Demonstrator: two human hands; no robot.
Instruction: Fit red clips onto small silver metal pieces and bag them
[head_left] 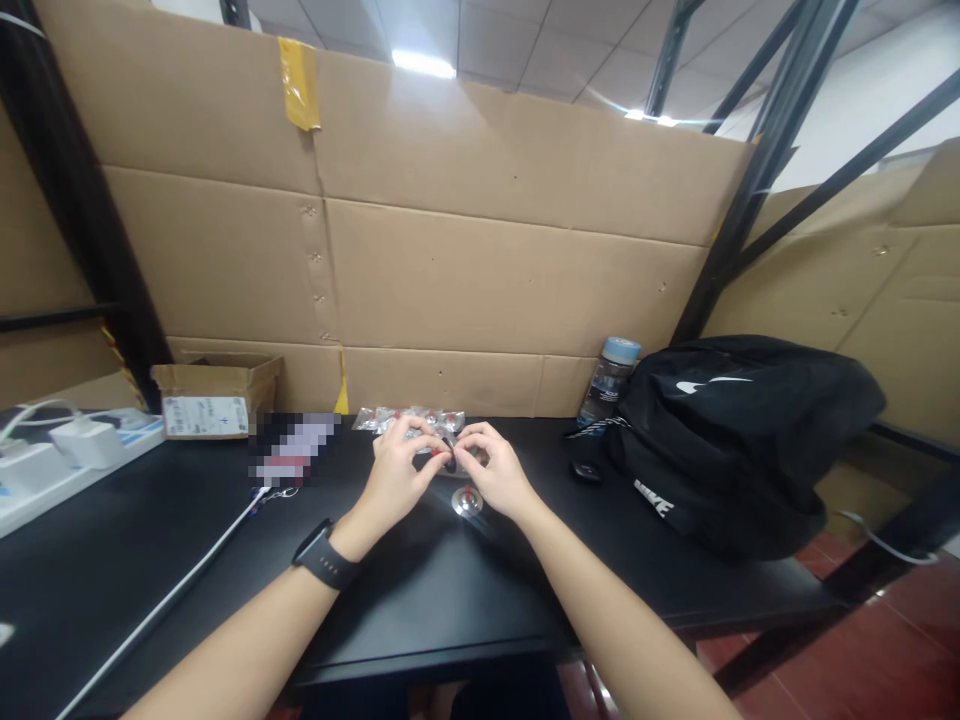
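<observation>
Above the middle of the black table [420,590], both hands meet around a small dark, roundish piece [450,455] with a bit of red on its left side. My left hand [405,465] pinches it from the left, a dark watch on that wrist. From the right, the fingertips of my right hand [491,465] close on the same piece. Fingers hide much of it. Just below the hands lies a round, shiny metal disc [467,502] with a red part at its centre. Several clear plastic packets [367,419] with red bits lie behind the hands.
At the right are a black backpack [735,450], a bottle with a blue cap [607,385] and a small black object [586,471]. Leftward are an open cardboard box [214,400], a blurred phone-like item [300,445], a white cable [172,590] and a power strip [82,475].
</observation>
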